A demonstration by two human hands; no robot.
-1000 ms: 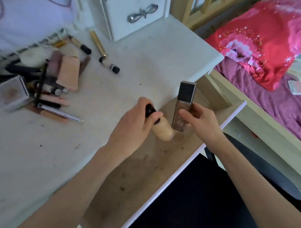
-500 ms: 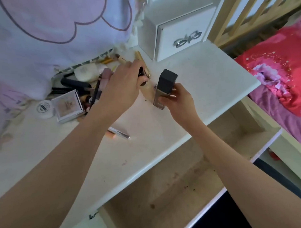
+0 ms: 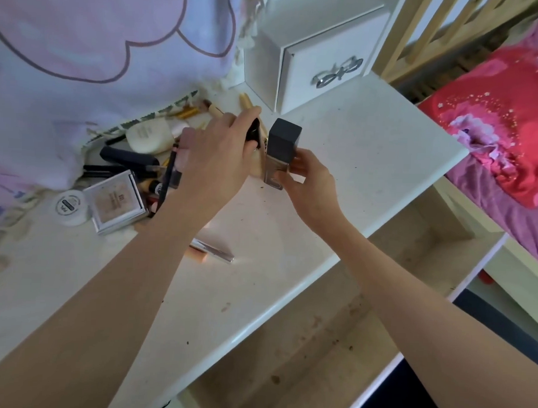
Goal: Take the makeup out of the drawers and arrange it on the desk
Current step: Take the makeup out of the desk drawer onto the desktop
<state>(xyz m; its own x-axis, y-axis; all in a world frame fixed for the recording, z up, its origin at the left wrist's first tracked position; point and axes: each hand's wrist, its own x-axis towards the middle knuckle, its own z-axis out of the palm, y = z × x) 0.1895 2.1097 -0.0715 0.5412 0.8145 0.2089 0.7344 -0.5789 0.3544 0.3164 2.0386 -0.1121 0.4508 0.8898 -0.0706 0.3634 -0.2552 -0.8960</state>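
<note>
My left hand (image 3: 216, 159) grips a beige foundation bottle with a black cap (image 3: 255, 136) just above the white desk (image 3: 338, 188). Right beside it, my right hand (image 3: 308, 180) holds a tall square clear bottle with a dark square cap (image 3: 282, 149), upright, its base at the desk top. The two bottles nearly touch. The pulled-out wooden drawer (image 3: 317, 343) lies open below the desk edge, and nothing shows inside it but specks.
A pile of makeup lies at the left: a square compact (image 3: 117, 201), a round white jar (image 3: 70, 207), a cream bottle (image 3: 148, 135), black tubes and pencils. A silver-capped tube (image 3: 212, 252) lies alone. A small white drawer box (image 3: 315, 62) stands behind. A bed with a red pillow (image 3: 502, 120) is at right.
Both hands lifted the two bottles out of the drawer and carried them up over the desk near the makeup pile. In the last half second they barely moved.
</note>
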